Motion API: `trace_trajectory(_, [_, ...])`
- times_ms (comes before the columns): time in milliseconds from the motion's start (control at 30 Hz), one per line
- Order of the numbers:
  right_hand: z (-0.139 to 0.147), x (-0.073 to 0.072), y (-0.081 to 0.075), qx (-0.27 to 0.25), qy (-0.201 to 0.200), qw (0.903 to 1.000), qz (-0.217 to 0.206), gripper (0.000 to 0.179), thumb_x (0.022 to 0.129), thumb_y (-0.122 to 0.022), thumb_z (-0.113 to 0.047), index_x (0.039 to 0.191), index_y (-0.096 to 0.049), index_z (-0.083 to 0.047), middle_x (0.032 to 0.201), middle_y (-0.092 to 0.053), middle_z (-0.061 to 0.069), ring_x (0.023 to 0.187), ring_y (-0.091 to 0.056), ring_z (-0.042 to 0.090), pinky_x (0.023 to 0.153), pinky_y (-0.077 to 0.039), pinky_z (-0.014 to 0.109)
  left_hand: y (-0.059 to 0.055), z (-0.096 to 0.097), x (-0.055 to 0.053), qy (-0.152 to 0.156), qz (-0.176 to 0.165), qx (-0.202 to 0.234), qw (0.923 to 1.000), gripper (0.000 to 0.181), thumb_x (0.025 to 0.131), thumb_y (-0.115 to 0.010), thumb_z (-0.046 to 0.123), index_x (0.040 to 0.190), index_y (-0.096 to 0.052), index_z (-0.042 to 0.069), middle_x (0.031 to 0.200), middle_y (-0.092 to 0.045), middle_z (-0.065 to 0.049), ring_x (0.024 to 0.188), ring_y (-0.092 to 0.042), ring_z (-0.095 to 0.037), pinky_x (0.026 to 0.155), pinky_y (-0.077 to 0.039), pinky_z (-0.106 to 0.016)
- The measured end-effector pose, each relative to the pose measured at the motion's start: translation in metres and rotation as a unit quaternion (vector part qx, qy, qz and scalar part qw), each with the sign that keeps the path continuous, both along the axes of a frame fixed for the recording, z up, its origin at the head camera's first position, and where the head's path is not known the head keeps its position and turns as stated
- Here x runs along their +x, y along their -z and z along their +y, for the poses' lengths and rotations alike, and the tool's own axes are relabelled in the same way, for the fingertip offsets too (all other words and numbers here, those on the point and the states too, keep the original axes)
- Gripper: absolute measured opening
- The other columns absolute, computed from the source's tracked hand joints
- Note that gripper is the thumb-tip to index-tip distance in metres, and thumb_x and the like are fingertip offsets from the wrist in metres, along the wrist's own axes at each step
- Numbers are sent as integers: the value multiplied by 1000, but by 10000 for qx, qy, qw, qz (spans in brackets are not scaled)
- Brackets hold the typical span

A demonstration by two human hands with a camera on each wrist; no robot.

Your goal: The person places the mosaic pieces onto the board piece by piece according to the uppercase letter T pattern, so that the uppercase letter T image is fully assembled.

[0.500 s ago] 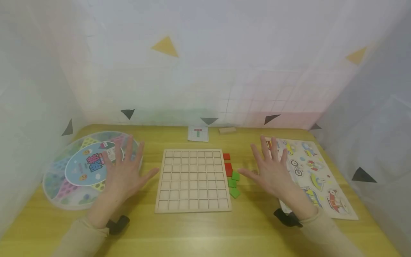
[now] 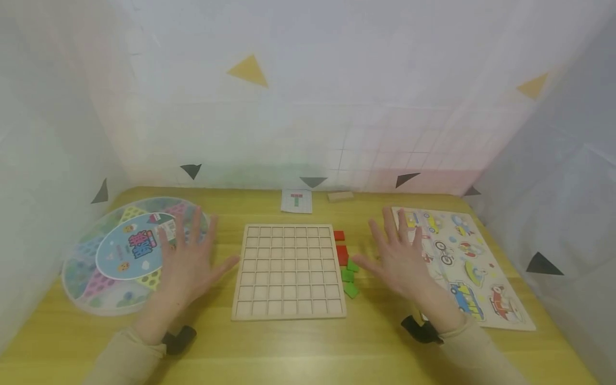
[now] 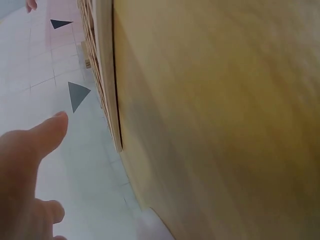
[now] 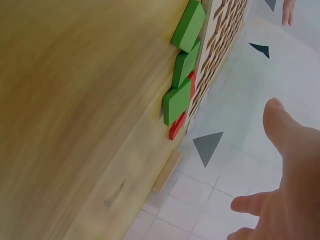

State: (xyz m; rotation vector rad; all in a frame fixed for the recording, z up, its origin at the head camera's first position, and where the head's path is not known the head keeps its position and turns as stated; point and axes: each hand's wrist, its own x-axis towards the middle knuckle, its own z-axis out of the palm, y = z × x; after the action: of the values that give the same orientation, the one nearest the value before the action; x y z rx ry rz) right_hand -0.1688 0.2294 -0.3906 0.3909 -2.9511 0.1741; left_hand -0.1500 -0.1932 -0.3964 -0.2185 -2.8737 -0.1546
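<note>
A square wooden grid board (image 2: pixel 289 271) lies in the middle of the table between the two hands. Along its right edge are red tiles (image 2: pixel 341 255) and three green tiles (image 2: pixel 351 290), shown closer in the right wrist view as green tiles (image 4: pixel 183 65). My left hand (image 2: pixel 187 267) hovers left of the board with fingers spread and holds nothing. On the other side my right hand (image 2: pixel 399 262) is spread the same way, its thumb tip near the green tiles in the head view. Behind the board lies a paper card (image 2: pixel 296 201) bearing a red and green T pattern.
At the left is a round game board (image 2: pixel 84 289) with a blue centre label, partly behind the left hand. A wooden picture puzzle (image 2: pixel 486 289) with vehicles lies at the right. Near the back edge rests a small wooden block (image 2: pixel 340 197). White sheeting (image 2: pixel 298 123) encloses the table.
My right hand has shifted slightly to the left, toward the board. My left hand has moved very slightly to the right. The tiles and boards have stayed in place.
</note>
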Motion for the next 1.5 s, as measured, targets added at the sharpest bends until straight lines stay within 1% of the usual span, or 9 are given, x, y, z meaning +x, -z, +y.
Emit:
trace_trajectory(100, [-4, -1, 2, -56, -47, 10000, -59, 97, 89, -49, -75, 158, -27, -10, 168, 5, 15, 152, 17, 38, 112, -1, 79, 3, 1, -1, 3, -147, -10, 9999, 103, 87, -55, 73, 159, -22, 8, 166, -3, -24, 150, 9, -51, 111, -2, -80])
trace_trajectory(233, [-10, -2, 5, -268, -183, 9994, -125, 95, 89, -52, -73, 157, -31, -10, 169, 2, 14, 153, 13, 38, 115, -7, 75, 2, 5, 1, 153, -411, 35, 9990, 106, 87, -55, 72, 160, -17, 5, 164, -1, -29, 148, 1, -54, 114, -7, -76])
trace_trajectory(400, [-19, -5, 3, -568, -491, 9971, -129, 83, 91, -64, -58, 152, -40, -7, 167, -12, 17, 153, -7, 44, 118, -18, 68, 1, 8, 7, 537, -1070, 284, 9924, 108, 89, -53, 72, 160, -9, 3, 164, 1, -27, 148, -7, -54, 120, -9, -67])
trace_trajectory(533, [-27, -8, 0, -842, -790, 9933, -14, 67, 91, -72, -43, 142, -53, -5, 162, -30, 19, 148, -27, 43, 118, -26, 63, 4, 11, 10, 837, -1589, 708, 9812, 112, 87, -54, 75, 160, -7, 5, 166, -3, -24, 150, -12, -50, 120, -13, -64])
trace_trajectory(667, [-31, -12, 4, -1131, -934, 9891, 89, 51, 89, -76, -30, 130, -64, -3, 146, -54, 18, 134, -49, 40, 111, -39, 58, 8, 15, 13, 1147, -2018, 1083, 9666, 117, 81, -61, 75, 160, -12, 4, 166, -10, -22, 150, -17, -47, 120, -16, -63])
trace_trajectory(833, [-32, -16, 14, -1687, -915, 9814, -31, 37, 85, -80, -16, 118, -70, -3, 121, -69, 12, 114, -62, 32, 99, -51, 51, 12, 16, 18, 1518, -2579, 1404, 9438, 119, 78, -67, 73, 160, -13, 7, 168, -2, -16, 153, -10, -40, 122, -18, -57])
trace_trajectory(1033, [-33, -19, 25, -1741, -796, 9807, -389, 34, 83, -82, -15, 115, -74, -8, 104, -70, 6, 92, -64, 22, 80, -55, 41, 13, 9, 18, 1687, -2806, 1460, 9335, 124, 74, -72, 72, 161, -9, 10, 169, 1, -11, 154, -9, -38, 121, -20, -56])
trace_trajectory(1233, [-32, -20, 30, -1850, -743, 9790, -425, 34, 81, -84, -16, 113, -74, -8, 101, -70, 4, 93, -65, 22, 82, -55, 42, 14, 4, 18, 2045, -2903, 1622, 9207, 129, 70, -77, 70, 160, -11, 6, 168, 1, -15, 153, -9, -42, 121, -18, -60])
trace_trajectory(1500, [-34, -19, 33, -1898, -810, 9776, -406, 29, 78, -85, -16, 104, -76, -8, 96, -67, 1, 87, -62, 17, 78, -54, 37, 18, -2, 17, 2191, -3009, 1576, 9147, 132, 68, -78, 70, 161, -10, 6, 168, 4, -15, 152, -7, -44, 120, -16, -62])
